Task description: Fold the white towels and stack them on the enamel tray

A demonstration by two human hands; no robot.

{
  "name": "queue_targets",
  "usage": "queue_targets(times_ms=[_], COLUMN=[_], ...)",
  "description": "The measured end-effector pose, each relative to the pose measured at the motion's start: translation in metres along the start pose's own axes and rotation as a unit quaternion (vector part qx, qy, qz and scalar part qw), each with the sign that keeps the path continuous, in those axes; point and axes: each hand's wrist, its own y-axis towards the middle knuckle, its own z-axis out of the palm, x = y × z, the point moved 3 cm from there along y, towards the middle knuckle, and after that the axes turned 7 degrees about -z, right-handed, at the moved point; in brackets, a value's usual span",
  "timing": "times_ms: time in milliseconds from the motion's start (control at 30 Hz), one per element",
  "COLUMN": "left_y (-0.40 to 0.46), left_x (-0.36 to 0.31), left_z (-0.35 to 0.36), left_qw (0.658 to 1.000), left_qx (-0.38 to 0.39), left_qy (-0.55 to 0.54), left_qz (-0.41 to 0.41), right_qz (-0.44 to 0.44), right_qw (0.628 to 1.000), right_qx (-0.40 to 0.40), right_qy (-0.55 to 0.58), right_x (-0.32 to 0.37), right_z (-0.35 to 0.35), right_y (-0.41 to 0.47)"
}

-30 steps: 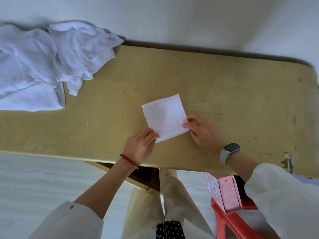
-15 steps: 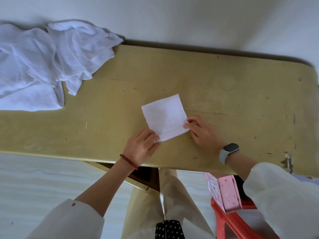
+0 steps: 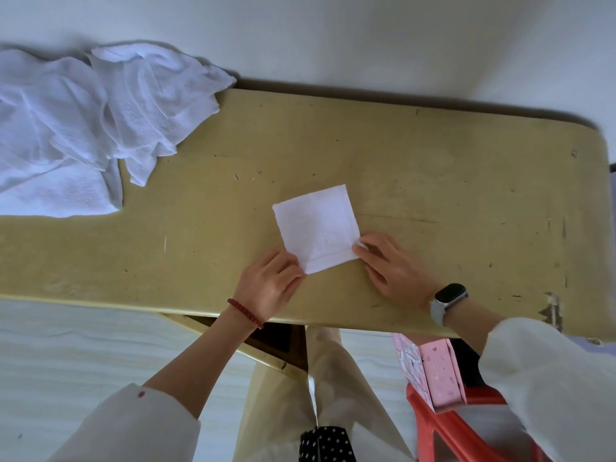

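Note:
A small white towel (image 3: 316, 225), folded into a square, lies flat on the yellow table (image 3: 450, 195) near its front edge. My left hand (image 3: 268, 285) pinches the towel's near left corner with curled fingers. My right hand (image 3: 393, 268) pinches the near right corner with its fingertips. A loose heap of unfolded white towels (image 3: 90, 128) covers the table's far left end. No enamel tray shows in the view.
The table's front edge runs just below my hands. A red plastic stool (image 3: 460, 425) with a pink box (image 3: 436, 371) on it stands under the table's right side, beside my legs. A white wall rises behind the table.
My left hand slid a little along the towel's near edge to its corner. The towel and my right hand have hardly moved.

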Motion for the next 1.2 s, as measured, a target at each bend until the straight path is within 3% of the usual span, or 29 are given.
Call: queue_targets(times_ms=[167, 267, 433, 567, 733, 1033, 1200], left_y=[0.011, 0.029, 0.045, 0.041, 0.038, 0.034, 0.041], left_x=[-0.006, -0.008, -0.005, 0.002, 0.006, 0.011, 0.016], left_z=[-0.009, -0.004, 0.019, 0.032, 0.032, 0.03, 0.018], left_qw=[0.999, 0.994, 0.963, 0.945, 0.94, 0.933, 0.929], left_qx=[-0.04, -0.062, 0.073, 0.163, 0.173, 0.218, 0.246], left_qy=[0.008, 0.05, 0.172, 0.173, 0.189, 0.179, 0.182], left_qz=[-0.018, -0.077, -0.194, -0.224, -0.224, -0.222, -0.209], right_qz=[-0.005, 0.009, 0.092, 0.123, 0.128, 0.24, 0.173], right_qw=[0.998, 0.994, 0.979, 0.968, 0.974, 0.955, 0.965], right_qx=[-0.045, -0.066, 0.043, 0.107, 0.098, 0.138, 0.12], right_qy=[-0.036, -0.084, -0.177, -0.191, -0.162, -0.104, -0.155], right_x=[0.013, 0.021, 0.028, 0.017, 0.003, -0.019, -0.011], right_z=[-0.013, -0.017, 0.006, 0.026, 0.027, 0.012, -0.006], right_y=[0.011, 0.052, 0.101, 0.106, 0.093, 0.076, 0.088])
